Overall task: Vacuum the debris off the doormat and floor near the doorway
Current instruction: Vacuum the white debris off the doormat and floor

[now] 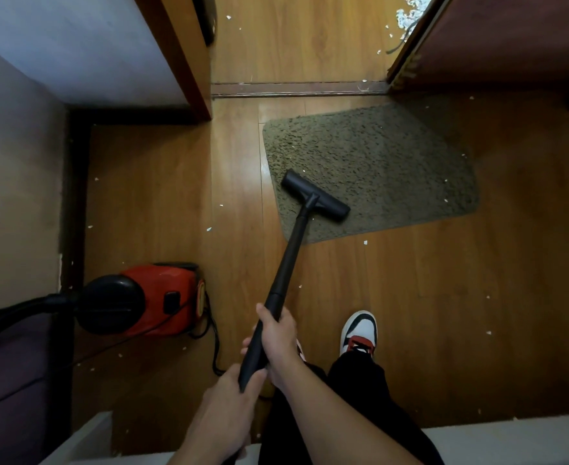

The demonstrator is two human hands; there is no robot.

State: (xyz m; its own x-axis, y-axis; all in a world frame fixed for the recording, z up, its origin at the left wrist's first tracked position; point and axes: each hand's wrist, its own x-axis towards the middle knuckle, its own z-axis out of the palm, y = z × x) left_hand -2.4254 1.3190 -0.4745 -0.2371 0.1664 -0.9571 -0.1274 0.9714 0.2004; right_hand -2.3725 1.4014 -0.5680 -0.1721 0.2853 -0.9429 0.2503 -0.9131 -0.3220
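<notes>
The right hand (278, 337) is clamped round the matte black vacuum wand (288, 260), fingers curled tight and thumb lying along the tube. Nearer the body, the left hand (231, 394) grips the wand's lower end, its fingers wrapped under it. The wand is a slim, straight tube that slopes away to a T-shaped black nozzle (315, 196). The nozzle sits at a slant on the near-left part of the doormat (393, 156).

The doormat is shaggy and olive-brown, with rounded corners, and lies askew just before the doorway. A few pale flecks sit in its pile. Small white debris (365, 243) is scattered over the floor (427, 297), glossy orange-brown wood-look planks, on both sides of the mat and back toward the feet.

A dark threshold strip (296, 88) crosses the doorway, between a brown wooden door frame (182, 55) on the left and a dark reddish door (498, 38) on the right. Beyond it, a thicker heap of white scraps (410, 15) lies against the door's edge.

To the left stands a glossy red vacuum canister (165, 297) with a round black cap. A black hose (14, 312) runs off it to the left, and a black cord (214, 350) loops on the floor beside it. 1 white, black and red sneaker (360, 330) shows below black trousers (360, 391).
</notes>
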